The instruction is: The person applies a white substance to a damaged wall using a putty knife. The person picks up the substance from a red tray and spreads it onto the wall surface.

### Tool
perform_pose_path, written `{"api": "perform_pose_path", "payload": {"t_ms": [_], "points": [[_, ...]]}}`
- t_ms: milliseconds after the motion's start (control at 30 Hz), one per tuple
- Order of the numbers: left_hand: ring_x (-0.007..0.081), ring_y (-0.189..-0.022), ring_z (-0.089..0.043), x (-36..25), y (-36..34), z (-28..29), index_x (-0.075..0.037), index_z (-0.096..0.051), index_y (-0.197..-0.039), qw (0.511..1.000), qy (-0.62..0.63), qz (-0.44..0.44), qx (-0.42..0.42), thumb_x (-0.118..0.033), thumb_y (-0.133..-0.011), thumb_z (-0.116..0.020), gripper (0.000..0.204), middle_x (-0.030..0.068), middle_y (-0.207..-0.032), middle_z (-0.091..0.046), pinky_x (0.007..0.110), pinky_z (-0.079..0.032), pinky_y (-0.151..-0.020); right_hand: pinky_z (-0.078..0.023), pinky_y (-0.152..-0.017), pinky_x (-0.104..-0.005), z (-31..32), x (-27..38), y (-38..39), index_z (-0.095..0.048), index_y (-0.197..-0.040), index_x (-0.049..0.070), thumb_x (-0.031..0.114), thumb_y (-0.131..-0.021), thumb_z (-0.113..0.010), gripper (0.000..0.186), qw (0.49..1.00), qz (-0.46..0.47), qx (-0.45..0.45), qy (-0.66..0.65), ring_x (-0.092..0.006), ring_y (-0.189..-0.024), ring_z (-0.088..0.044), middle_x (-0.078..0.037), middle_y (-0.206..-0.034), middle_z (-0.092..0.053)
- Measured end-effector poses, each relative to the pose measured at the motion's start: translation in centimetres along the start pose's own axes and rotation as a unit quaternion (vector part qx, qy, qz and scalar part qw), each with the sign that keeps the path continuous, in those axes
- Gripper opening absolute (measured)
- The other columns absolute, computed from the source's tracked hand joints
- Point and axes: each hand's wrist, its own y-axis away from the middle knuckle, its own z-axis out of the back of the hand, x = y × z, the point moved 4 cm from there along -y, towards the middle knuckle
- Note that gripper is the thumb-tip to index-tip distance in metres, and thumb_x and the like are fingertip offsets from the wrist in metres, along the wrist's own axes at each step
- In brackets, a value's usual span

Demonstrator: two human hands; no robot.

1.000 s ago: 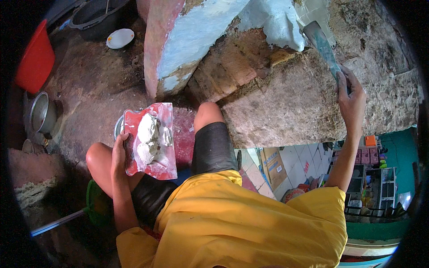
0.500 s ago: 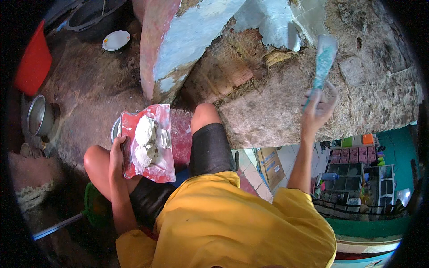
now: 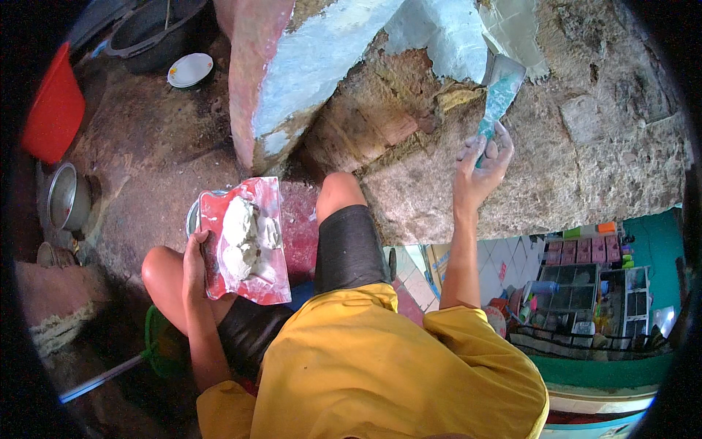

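Note:
My left hand grips the left edge of a red board smeared with white. On the board lies a lumpy mound of white putty. In my right hand is a putty knife with a teal handle and a wide grey blade. Its blade points up and away from me, at the lower edge of a smooth pale patch of plaster on the wall. I cannot tell whether the blade touches the wall. Bare rough wall surrounds the patch, and a light-blue painted strip runs left of it.
At the far left stand a dark basin, a white plate, a red plastic container and a metal bowl. A green net with a pole lies lower left. Shelves with goods stand at right.
My right hand with the putty knife has moved left, and the blade has tilted to the right. The left hand and board have shifted only slightly in the picture.

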Motion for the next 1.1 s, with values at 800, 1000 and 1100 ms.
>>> {"api": "perform_pose_path", "payload": {"t_ms": [800,1000,1100], "points": [[0.0166,-0.088,-0.059,-0.6,0.7,-0.3,0.0,-0.048,-0.122,0.999,-0.035,-0.027,-0.009,-0.024,-0.087,-0.043,0.043,0.0063,-0.104,-0.059,0.029,-0.047,-0.082,-0.039,-0.048,-0.0179,1.4,1.5,1.8,-0.037,-0.129,0.004,0.006,-0.095,-0.046,0.035,0.993,-0.11,0.003,-0.049,-0.0039,-0.057,-0.044,-0.003,-0.078,-0.051],[0.0185,-0.089,-0.06,-0.3,0.7,-0.4,0.0,-0.048,-0.122,0.999,-0.024,-0.021,-0.024,-0.024,-0.086,-0.044,0.044,0.0077,-0.104,-0.06,0.03,-0.047,-0.082,-0.04,-0.048,-0.0187,7.3,2.6,-1.5,-0.046,-0.124,0.004,0.008,-0.092,-0.054,0.033,0.981,0.084,0.039,0.171,-0.0043,-0.058,-0.049,-0.003,-0.078,-0.06],[0.0189,-0.089,-0.06,-0.1,0.0,0.3,0.0,-0.048,-0.122,0.999,-0.019,-0.037,-0.009,-0.024,-0.087,-0.044,0.043,0.0083,-0.105,-0.06,0.031,-0.047,-0.083,-0.045,-0.062,-0.0242,8.3,6.3,-5.7,-0.054,-0.12,0.004,0.009,-0.09,-0.058,0.031,0.946,0.128,0.104,0.281,-0.0098,-0.073,-0.056,-0.007,-0.087,-0.063]]}}
